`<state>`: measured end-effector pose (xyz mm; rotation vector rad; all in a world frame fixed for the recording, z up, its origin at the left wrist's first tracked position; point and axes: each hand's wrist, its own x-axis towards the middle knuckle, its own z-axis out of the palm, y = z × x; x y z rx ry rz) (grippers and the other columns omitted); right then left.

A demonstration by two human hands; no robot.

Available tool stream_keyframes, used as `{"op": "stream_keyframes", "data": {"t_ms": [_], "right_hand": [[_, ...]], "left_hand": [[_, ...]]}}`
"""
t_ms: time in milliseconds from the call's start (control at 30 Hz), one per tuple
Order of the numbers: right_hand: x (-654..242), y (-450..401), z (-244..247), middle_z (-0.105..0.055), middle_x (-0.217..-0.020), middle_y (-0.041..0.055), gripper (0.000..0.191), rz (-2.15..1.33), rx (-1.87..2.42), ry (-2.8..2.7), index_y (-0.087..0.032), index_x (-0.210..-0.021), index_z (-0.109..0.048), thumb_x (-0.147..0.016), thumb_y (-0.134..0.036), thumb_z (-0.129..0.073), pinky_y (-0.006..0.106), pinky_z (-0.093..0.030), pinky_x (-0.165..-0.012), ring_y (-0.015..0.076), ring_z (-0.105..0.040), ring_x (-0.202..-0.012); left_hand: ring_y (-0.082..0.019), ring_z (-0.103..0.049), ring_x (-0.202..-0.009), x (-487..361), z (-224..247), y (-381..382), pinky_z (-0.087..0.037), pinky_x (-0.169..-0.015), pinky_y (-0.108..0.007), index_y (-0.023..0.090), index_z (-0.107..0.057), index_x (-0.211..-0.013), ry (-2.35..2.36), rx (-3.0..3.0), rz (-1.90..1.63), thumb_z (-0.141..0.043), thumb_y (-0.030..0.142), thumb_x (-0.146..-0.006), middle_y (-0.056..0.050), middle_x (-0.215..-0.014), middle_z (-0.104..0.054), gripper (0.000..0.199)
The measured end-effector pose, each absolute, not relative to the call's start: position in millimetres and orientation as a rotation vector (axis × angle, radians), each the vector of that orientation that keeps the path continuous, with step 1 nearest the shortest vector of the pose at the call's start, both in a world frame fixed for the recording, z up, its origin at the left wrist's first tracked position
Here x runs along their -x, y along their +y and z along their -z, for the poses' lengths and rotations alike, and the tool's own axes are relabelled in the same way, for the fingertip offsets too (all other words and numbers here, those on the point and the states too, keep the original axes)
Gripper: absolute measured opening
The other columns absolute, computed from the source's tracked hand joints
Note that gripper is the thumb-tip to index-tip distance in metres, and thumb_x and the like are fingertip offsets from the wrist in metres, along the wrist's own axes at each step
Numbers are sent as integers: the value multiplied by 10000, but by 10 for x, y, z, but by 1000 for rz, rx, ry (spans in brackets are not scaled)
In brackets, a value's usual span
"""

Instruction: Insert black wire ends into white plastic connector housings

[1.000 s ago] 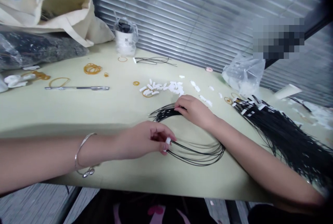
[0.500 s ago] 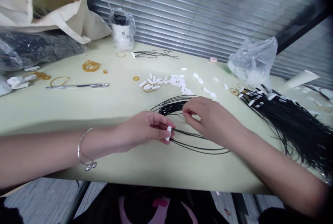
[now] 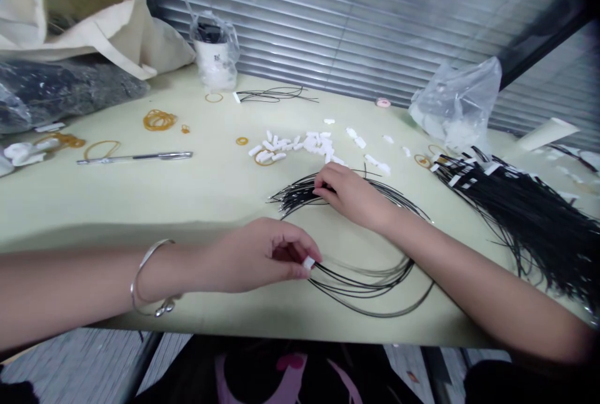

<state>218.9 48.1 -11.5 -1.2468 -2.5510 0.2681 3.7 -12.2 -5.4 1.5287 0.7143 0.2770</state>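
Note:
My left hand [image 3: 276,257] pinches a small white connector [image 3: 308,262] between thumb and fingertips, low over the front of the table. Several thin black wires [image 3: 370,294] run from that connector and curve to the right, passing under my right forearm. Farther back, my right hand [image 3: 349,194] has its fingers closed at a loose bundle of black wires [image 3: 296,196] with shiny tips. Its fingertips are down among these wires; how many they grip is hidden.
Small white connectors [image 3: 319,141] lie scattered behind the bundle. A pen [image 3: 135,157] and rubber bands [image 3: 159,120] are at left. A thick heap of black wires [image 3: 539,222] and a clear plastic bag [image 3: 462,104] occupy the right. A cup [image 3: 216,57] and a cloth bag [image 3: 154,41] stand behind.
My right hand has moved back and left, its fingers now on the wire bundle. My left hand has come slightly nearer with the connector, and its wires now spread in a wider curve.

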Motion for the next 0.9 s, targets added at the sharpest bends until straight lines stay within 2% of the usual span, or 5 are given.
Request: {"op": "stream_keyframes", "data": {"t_ms": [167, 400, 567, 700, 900], "right_hand": [[-2201, 491, 130, -526, -839, 39, 74, -295, 1204, -2556, -175, -773, -493, -840, -148, -476, 256, -403, -716, 140, -491, -789], [-2225, 441, 117, -556, -829, 41, 66, -246, 1246, -2471, -171, -837, -490, -875, -185, -438, 273, -398, -694, 146, -500, -757], [-2236, 416, 76, -564, -867, 46, 76, -258, 1190, -2498, -163, -889, -533, -864, -200, -472, 257, -403, -721, 140, -509, -801], [-2188, 447, 101, -560, -858, 47, 98, -309, 1097, -2580, -162, -841, -577, -856, -192, -485, 248, -405, -738, 136, -510, -807], [-2195, 413, 42, -598, -886, 34, 129, -334, 1082, -2506, -172, -870, -577, -868, -158, -449, 235, -413, -761, 119, -536, -833]], "left_hand": [[-91, -585, -748, -52, 51, -85, -466, -718, -218, 159, -624, -902, 713, -1404, -297, -622, 209, -750, -3, -804, -628, 160], [-65, -594, -674, -61, 84, -25, -479, -718, -222, 131, -605, -887, 648, -1155, -346, -627, 135, -745, 5, -778, -632, 144], [-67, -596, -671, -54, 89, -17, -480, -713, -227, 130, -609, -882, 648, -1147, -353, -628, 133, -747, 4, -773, -636, 137], [-69, -599, -697, -45, 92, -23, -478, -732, -229, 137, -614, -890, 650, -1180, -337, -637, 136, -743, 12, -779, -633, 150], [-57, -593, -682, -57, 69, -21, -483, -703, -206, 138, -616, -888, 663, -1119, -407, -625, 118, -756, 14, -774, -644, 134]]}}
